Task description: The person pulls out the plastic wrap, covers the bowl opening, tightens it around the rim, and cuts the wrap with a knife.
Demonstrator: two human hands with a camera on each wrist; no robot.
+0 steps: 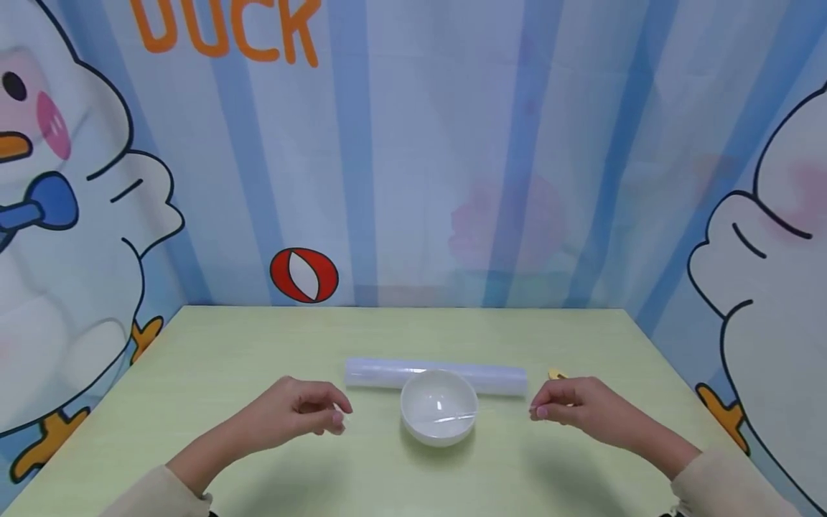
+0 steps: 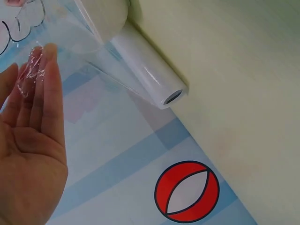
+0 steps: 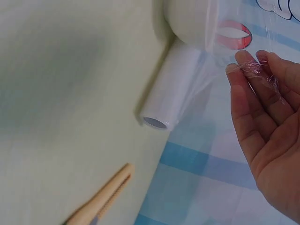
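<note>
A sheet of clear cling film (image 2: 110,72) runs from the roll of cling film (image 1: 497,380) over the white bowl (image 1: 436,435). The bowl stands upright on the table in front of the roll. To its left, my left hand (image 1: 287,415) pinches a bunched edge of the film between thumb and fingers. On the other side, my right hand (image 1: 591,411) pinches another bunched part of the film (image 3: 255,69). Both hands are raised above the table, apart from the bowl. The film's outline is hard to see in the head view.
A tan, wood-coloured narrow tool (image 3: 101,199) with a toothed edge lies right of the roll, mostly behind my right hand in the head view. The pale green table (image 1: 271,337) meets a striped backdrop (image 1: 413,179) printed with cartoon ducks.
</note>
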